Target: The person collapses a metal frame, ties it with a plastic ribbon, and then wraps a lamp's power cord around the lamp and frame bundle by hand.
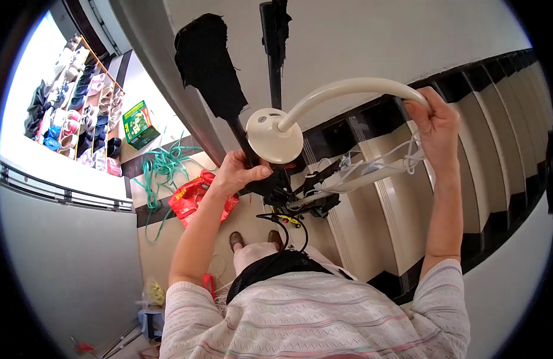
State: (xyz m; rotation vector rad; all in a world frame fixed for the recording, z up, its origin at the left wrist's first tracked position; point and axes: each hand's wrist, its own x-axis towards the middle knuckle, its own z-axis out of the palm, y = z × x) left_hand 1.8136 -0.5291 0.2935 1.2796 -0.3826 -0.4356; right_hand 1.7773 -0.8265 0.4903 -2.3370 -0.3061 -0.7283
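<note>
My right hand [435, 122] is wrapped round the bend of a white curved-neck lamp [354, 87]. The neck runs left to the lamp's round white disc [273, 134]. Below, a long straight white bar [372, 178] slants toward the middle, with a loosely bundled white cable [384, 161] along it. My left hand [237, 173] closes round a black pole [239, 134], just under the disc's left edge, thumb pointing right. Ragged black material [207, 66] covers the top of that pole. Another black pole [274, 78] stands behind the disc. Dark parts and cables [282, 191] crowd below.
Beige stairs with black edging [402, 221] run along the right. On the floor at left lie a tangled green strap [162, 167], a red bag [195, 194] and a green box [139, 124]. A shoe rack [88, 105] stands beyond the doorway; a grey panel [67, 257] is lower left.
</note>
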